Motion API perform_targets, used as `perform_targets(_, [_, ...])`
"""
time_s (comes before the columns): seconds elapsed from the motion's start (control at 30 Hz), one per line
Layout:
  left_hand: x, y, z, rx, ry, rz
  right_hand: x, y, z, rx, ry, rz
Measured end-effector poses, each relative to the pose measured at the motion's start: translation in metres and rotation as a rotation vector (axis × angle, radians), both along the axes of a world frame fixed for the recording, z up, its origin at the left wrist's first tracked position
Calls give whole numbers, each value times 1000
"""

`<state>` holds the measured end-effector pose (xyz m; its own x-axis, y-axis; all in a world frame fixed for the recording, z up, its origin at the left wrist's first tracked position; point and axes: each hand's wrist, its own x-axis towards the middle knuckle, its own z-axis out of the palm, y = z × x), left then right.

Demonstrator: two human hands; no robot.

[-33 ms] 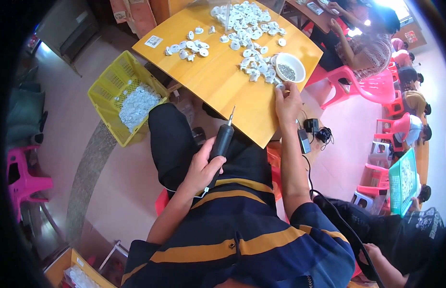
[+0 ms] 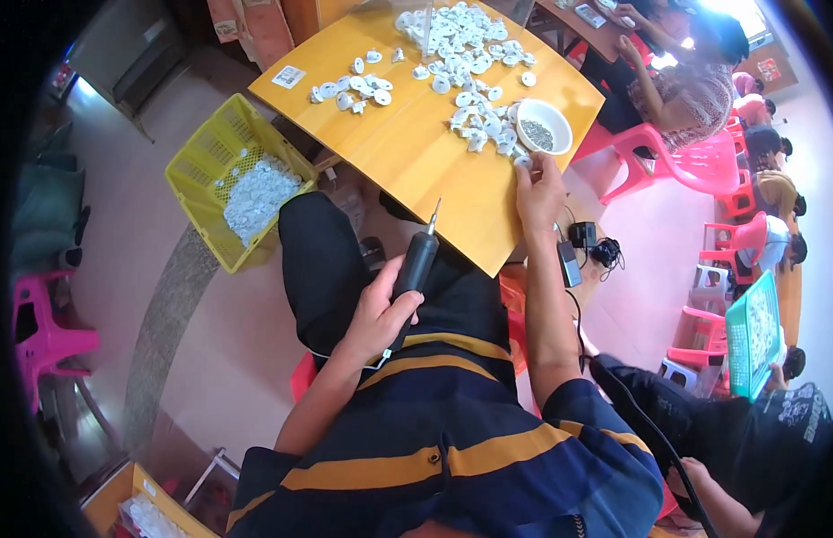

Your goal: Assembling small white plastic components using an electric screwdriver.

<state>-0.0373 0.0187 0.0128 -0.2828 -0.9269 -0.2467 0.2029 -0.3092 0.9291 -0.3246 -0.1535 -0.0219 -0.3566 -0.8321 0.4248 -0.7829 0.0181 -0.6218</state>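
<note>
My left hand (image 2: 383, 309) is wrapped round a black electric screwdriver (image 2: 416, 267), held over my lap with its thin metal bit pointing up and away. At the table's right side, my right hand (image 2: 540, 193) pinches a small white plastic part (image 2: 524, 162), partly covered by the fingers. Just beyond those fingertips stands a white bowl (image 2: 560, 117) with many small metal screws (image 2: 536, 134) in it. Beside the bowl lies a cluster of white plastic parts (image 2: 477, 121), which continues in a larger heap (image 2: 466, 31) toward the far edge.
The yellow wooden table (image 2: 389, 148) carries another small group of white parts (image 2: 358, 87). Left of it, a yellow basket (image 2: 187, 175) holds more white pieces. A black cable (image 2: 627, 394) runs down my right side. Nearby, a person carries a green basket (image 2: 737, 350); others sit on the right.
The person with the green basket has shifted slightly. My hands and what they hold look the same.
</note>
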Motion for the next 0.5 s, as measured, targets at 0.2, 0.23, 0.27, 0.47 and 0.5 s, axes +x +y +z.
perform_targets(0.2, [1,2,-1,6,-26,-1,-4,6,-4,4,-16,51])
perform_targets(0.23, [1,2,-1,-1,-27,0,-3,9,-3,-5,-60,84])
perform_targets(0.27, [1,2,-1,-7,-29,0,-3,13,-2,-4,-63,84])
perform_targets(0.47, [5,1,2,-17,-46,-59,24,29,20,-111,-912,393])
perform_targets(0.5, [4,1,2,-16,-50,-58,26,30,19,-111,-916,393])
